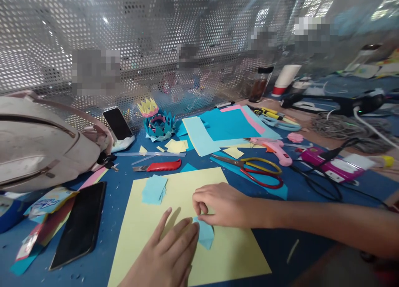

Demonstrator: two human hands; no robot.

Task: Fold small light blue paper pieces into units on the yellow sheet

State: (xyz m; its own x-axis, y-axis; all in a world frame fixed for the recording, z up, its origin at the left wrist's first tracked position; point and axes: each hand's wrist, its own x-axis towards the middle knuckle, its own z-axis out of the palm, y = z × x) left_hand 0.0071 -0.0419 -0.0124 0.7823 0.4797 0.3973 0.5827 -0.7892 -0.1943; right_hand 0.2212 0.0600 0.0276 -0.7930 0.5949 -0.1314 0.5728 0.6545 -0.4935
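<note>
A small light-blue paper piece [205, 234] with a curled or folded edge sits on a large pale-yellow sheet [240, 253]. Thumb and index finger of my right hand [220, 204] are closed in a pinch at its upper edge. My left hand [171, 247] lies flat with fingers stretched out, its fingertips at the left edge of the same piece, partly covering it. A stack of light-blue paper squares [154, 189] rests on the yellow sheet's upper left. Just beyond the sheet are a red utility knife [163, 166] and scissors [246, 164] with yellow and red handles.
A layered paper flower [159, 125], coloured sheets [230, 125] and yellow scraps [176, 146] lie further back. To the right are a pink glue gun [277, 149], a magenta box [333, 164] and cables. A black phone [81, 224] and a bag [40, 141] are left.
</note>
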